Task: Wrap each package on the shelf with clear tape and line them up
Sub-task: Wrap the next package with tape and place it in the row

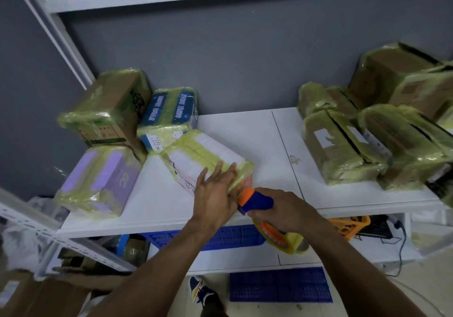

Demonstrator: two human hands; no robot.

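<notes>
A white and pink package (196, 155) banded with yellowish clear tape lies in the middle of the white shelf (269, 145). My left hand (215, 191) presses flat on its near end, fingers straight. My right hand (284, 209) grips the blue and orange handle of a tape dispenser (257, 202), whose head meets the package's near right corner. The tape roll (291, 242) hangs below my right hand, past the shelf's front edge.
Taped packages stand at the left: a brown carton (107, 110), a blue pack (169, 115), a purple pack (98, 182). Several taped brown boxes (343, 145) crowd the right side. A blue crate (220, 238) sits on the lower shelf, and my shoe (198, 289) is on the floor.
</notes>
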